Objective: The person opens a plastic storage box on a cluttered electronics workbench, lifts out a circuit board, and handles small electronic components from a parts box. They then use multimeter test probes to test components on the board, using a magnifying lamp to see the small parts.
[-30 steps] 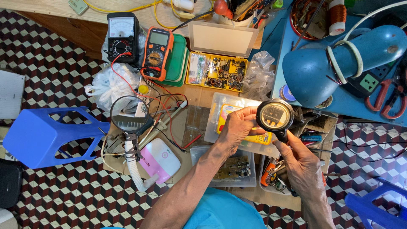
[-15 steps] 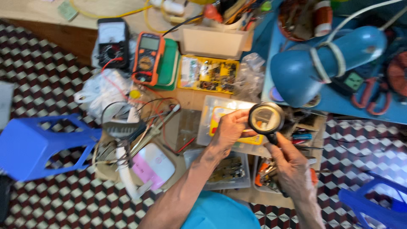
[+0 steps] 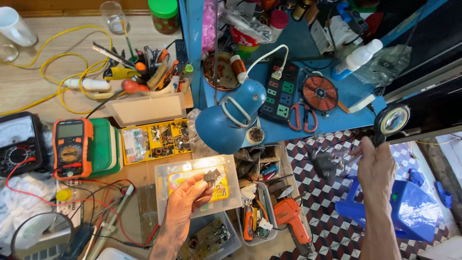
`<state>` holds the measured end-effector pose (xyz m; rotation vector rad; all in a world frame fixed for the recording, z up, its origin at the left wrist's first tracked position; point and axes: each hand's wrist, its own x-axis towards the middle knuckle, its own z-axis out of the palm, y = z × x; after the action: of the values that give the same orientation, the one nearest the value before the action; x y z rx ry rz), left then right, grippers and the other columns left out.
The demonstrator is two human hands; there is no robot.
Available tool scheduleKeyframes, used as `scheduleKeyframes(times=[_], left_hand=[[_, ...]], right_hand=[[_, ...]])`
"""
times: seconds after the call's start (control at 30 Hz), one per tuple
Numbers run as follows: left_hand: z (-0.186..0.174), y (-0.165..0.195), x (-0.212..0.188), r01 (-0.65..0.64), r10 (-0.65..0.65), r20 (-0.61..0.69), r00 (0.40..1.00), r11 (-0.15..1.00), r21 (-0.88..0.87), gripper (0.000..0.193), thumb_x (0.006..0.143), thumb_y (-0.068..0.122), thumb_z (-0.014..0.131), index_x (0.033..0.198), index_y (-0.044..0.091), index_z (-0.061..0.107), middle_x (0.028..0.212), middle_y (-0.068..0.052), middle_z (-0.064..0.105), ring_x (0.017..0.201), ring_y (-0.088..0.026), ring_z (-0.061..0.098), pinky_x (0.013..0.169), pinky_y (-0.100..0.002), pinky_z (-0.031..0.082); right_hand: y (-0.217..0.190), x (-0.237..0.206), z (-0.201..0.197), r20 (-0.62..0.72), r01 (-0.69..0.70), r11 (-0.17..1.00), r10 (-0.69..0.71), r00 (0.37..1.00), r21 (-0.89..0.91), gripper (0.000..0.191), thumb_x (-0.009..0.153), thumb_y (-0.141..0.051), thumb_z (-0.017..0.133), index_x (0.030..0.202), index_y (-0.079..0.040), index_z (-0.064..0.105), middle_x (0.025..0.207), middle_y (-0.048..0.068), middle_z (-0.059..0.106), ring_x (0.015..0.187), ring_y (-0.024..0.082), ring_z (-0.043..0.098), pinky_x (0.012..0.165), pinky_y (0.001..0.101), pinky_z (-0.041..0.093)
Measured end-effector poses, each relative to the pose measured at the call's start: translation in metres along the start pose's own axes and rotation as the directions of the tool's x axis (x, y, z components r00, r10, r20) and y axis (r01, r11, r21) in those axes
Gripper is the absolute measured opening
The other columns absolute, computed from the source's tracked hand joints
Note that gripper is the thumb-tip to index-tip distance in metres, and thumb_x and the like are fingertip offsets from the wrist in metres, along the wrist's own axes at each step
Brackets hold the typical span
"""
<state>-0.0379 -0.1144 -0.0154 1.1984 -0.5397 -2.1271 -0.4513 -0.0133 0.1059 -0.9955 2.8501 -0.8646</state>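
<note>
My left hand (image 3: 185, 200) is raised over a clear plastic box (image 3: 166, 180) with a yellow card inside, and pinches a small dark electronic component (image 3: 211, 177) between thumb and fingers. My right hand (image 3: 376, 166) is stretched far to the right, past the bench edge and above a blue plastic stool (image 3: 414, 209). It grips the black handle of a round magnifying glass (image 3: 392, 120), whose lens points up toward a dark cabinet.
A blue desk lamp (image 3: 226, 123) hangs over the bench middle. An orange multimeter (image 3: 72, 147), a black analogue meter (image 3: 17, 144), a yellow parts box (image 3: 154, 137) and a power strip (image 3: 280, 94) lie around. An orange drill (image 3: 293, 216) sits in a tray.
My right hand has swung the magnifying glass away from the component, out to the right over the blue stool. The view has shifted rightward. My left hand still holds the component above the clear box.
</note>
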Motion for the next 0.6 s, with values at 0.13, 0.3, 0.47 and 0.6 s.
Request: scheduleKeyframes(times=[0.13,0.3,0.47,0.6], left_hand=[[0.010,-0.011,-0.002,0.071,-0.071,-0.020,0.997,0.997,0.006,0.051,0.090,0.018,0.069,0.137,-0.001,0.060,0.100,-0.011,0.075,0.087,-0.014,0.071,0.083,-0.028,0.060],[0.018,-0.024,0.002,0.128,-0.127,-0.087,0.988,0.992,-0.001,0.046,0.090,0.015,0.069,0.132,-0.001,0.062,0.102,-0.011,0.076,0.089,-0.016,0.073,0.082,-0.029,0.061],[0.029,-0.021,0.002,0.109,-0.112,-0.120,0.986,0.994,-0.031,0.041,0.089,0.012,0.069,0.127,-0.002,0.063,0.101,-0.011,0.076,0.088,-0.017,0.073,0.081,-0.030,0.060],[0.037,-0.026,0.001,0.017,-0.017,-0.081,0.997,1.000,-0.005,0.045,0.092,0.018,0.068,0.132,-0.001,0.061,0.100,-0.011,0.074,0.088,-0.016,0.072,0.082,-0.029,0.060]], right_hand=[[0.032,0.084,0.031,-0.074,0.076,0.952,-0.057,0.996,0.295,0.035,0.116,-0.023,0.052,0.097,0.006,0.048,0.082,0.015,0.071,0.068,0.022,0.070,0.061,0.0332,0.055],[0.085,0.146,0.059,-0.083,0.059,0.975,-0.042,0.996,0.216,0.031,0.116,-0.021,0.052,0.100,0.007,0.049,0.079,0.017,0.071,0.064,0.024,0.071,0.059,0.0353,0.056],[0.122,0.191,0.079,0.011,0.006,0.965,-0.009,1.000,0.260,0.038,0.118,-0.021,0.050,0.092,0.007,0.055,0.084,0.017,0.071,0.070,0.021,0.073,0.062,0.0337,0.059],[0.126,0.222,0.096,-0.061,0.203,0.961,-0.195,0.979,0.188,0.026,0.116,-0.014,0.055,0.104,0.008,0.049,0.089,0.017,0.072,0.073,0.022,0.073,0.065,0.0336,0.059]])
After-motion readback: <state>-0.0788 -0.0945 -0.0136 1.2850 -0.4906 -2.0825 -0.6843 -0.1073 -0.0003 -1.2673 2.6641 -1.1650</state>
